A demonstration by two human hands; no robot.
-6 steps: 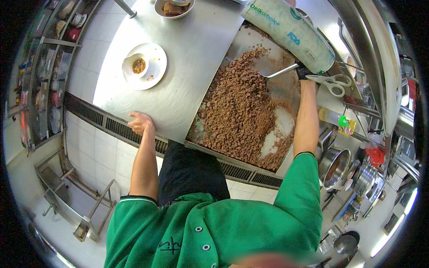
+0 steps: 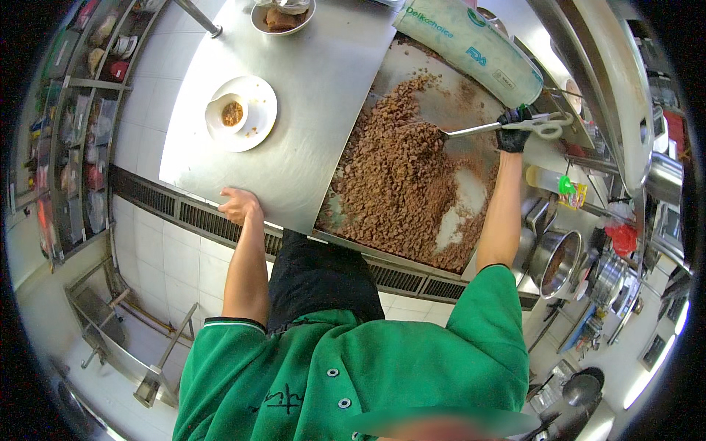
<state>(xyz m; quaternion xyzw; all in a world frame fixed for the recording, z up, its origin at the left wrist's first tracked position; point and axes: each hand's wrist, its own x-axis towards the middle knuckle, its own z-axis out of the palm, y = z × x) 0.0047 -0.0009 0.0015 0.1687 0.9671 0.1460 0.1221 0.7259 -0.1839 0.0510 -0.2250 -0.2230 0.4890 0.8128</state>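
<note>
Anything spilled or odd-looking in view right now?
Yes, slightly: the white plate is spotted with brown beside its small cup, like a little spill. Also, the right hand is black-gloved while the left hand, at the edge of the counter, is bare, an odd mismatch.

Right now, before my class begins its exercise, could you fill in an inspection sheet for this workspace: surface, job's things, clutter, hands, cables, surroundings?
Surface: metal table, shiny.
Job's things: brown crumbly food heaped on a metal tray; long-handled utensil, its head at the heap.
Clutter: white plate bearing a small white cup; plastic roll; white-handled scissors.
Hands: bare left hand at the table's near edge; black-gloved right hand grips the utensil.
Cables: nothing seen.
Surroundings: shelves at left; metal pot at right.
</note>
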